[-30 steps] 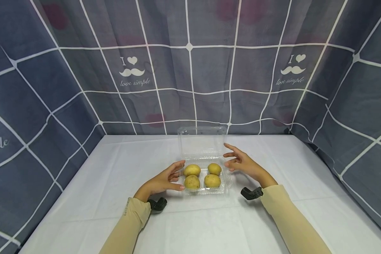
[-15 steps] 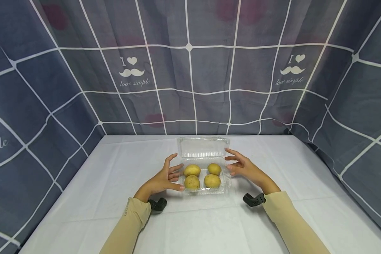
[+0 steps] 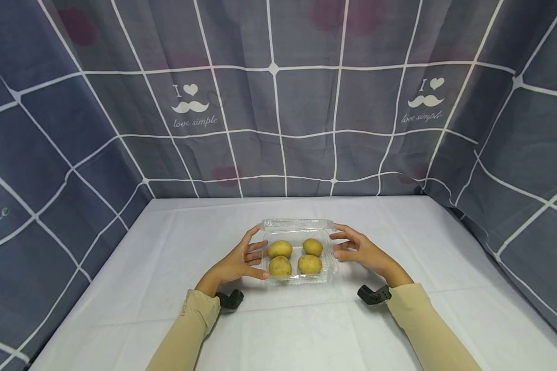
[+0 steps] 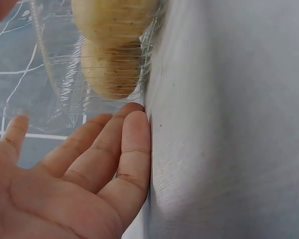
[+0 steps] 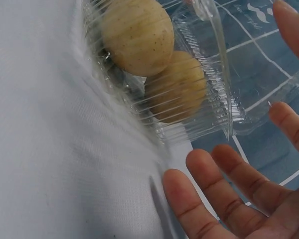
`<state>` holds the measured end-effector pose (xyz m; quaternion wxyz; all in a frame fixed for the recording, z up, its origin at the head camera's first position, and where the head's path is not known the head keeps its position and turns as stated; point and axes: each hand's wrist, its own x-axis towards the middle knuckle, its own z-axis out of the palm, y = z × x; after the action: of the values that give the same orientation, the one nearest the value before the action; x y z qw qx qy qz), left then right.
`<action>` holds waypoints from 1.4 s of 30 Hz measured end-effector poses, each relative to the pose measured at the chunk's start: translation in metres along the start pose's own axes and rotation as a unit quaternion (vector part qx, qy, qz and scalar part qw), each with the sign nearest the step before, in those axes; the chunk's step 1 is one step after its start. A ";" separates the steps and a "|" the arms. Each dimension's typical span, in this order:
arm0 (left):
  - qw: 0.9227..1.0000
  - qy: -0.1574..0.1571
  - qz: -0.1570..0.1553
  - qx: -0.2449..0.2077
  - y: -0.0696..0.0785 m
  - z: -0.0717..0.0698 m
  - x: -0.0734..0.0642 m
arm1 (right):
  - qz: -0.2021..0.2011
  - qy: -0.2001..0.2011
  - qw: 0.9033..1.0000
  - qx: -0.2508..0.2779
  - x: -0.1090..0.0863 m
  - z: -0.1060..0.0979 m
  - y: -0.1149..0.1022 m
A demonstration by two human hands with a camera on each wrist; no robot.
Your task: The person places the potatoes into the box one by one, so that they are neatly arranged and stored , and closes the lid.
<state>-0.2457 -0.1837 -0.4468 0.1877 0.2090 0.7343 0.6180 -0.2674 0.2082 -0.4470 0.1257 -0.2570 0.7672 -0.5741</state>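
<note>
Several yellow potatoes point(image 3: 280, 266) sit in a clear plastic clamshell box point(image 3: 301, 279) on the white cloth. Its hinged lid point(image 3: 298, 224) stands partly raised behind them, tipped toward the person. On the box's left side is my left hand point(image 3: 232, 264), index fingertip at the lid's left corner, thumb by the front corner. My right hand point(image 3: 363, 253) is at the right side, its index fingertip by the lid's right corner. The left wrist view shows relaxed fingers point(image 4: 134, 149) beside the ribbed wall. In the right wrist view, spread fingertips point(image 5: 182, 189) lie just off the box.
A white cloth point(image 3: 134, 288) covers the table. Dark grey curtains point(image 3: 241, 103) with white grid lines hang at the back and both sides. A black wrist device point(image 3: 373, 294) sits at the right sleeve, another device point(image 3: 230, 299) at the left.
The lid has swung from upright and leaning back to tipping forward over the box. My left index finger has lifted to the lid's corner; the right hand has moved slightly right and down.
</note>
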 end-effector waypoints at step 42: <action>0.999 -0.011 -0.035 0.024 0.008 0.000 -0.005 | -0.003 -0.063 0.996 0.056 0.000 0.008 0.002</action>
<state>-0.2408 -0.1851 -0.4387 0.2123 0.1943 0.7535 0.5912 -0.2639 0.2023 -0.4509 0.1861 -0.2876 0.7236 -0.5992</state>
